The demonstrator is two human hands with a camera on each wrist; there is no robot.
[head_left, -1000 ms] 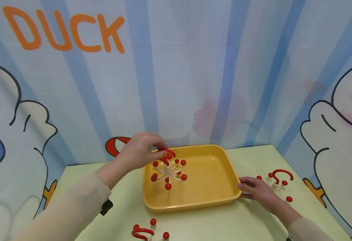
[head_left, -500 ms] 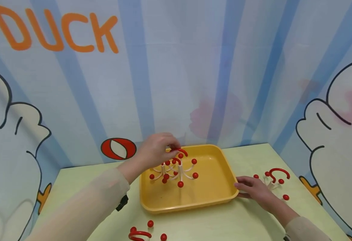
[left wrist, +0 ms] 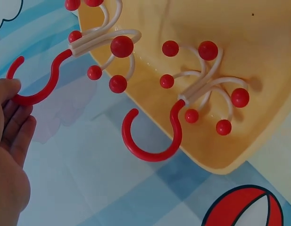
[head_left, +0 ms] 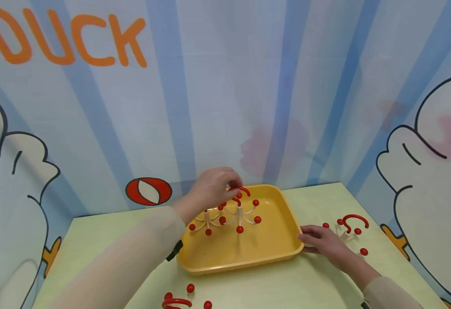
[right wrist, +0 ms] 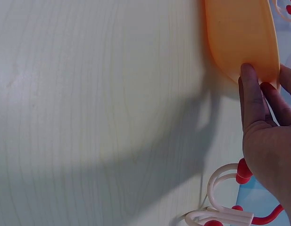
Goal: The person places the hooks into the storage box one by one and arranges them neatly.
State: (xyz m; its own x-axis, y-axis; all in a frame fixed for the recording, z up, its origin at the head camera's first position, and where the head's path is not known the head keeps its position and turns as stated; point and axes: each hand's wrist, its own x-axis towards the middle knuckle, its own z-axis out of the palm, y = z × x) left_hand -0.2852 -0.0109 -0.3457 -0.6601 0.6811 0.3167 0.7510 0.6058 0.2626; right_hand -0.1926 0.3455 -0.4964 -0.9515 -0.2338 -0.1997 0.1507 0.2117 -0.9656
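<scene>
Pinching the curved red hook (left wrist: 53, 83) just below its free tip, the thumb and fingers of the left hand (head_left: 214, 189) were closed together on it. The hook formed the top of the first rack (left wrist: 85, 44), whose pale arms ended in red balls. This rack was upright, hook uppermost, over the middle of the yellow tray (head_left: 248, 253), toward its back; whether its balls touched the tray floor could not be determined. The fingers of the right hand (head_left: 323, 242) were extended and nearly straight, with tips touching the right end of the tray. The second rack (left wrist: 195, 89) stood inside the tray, to the left of the first, hook uppermost. A third rack (head_left: 345, 236) was located on the table (head_left: 279, 285), to the right of the tray and just beyond the right hand. A fourth rack (head_left: 177, 301) was located in front of the tray, toward the left, and was cut off by the lower edge of the head view. Pale sleeves (head_left: 133, 253) covered both forearms. Behind the table hung a blue-striped backdrop (head_left: 217, 107) bearing the orange letters DUCK (head_left: 126, 41) and a printed red-and-white ball (head_left: 148, 191).
</scene>
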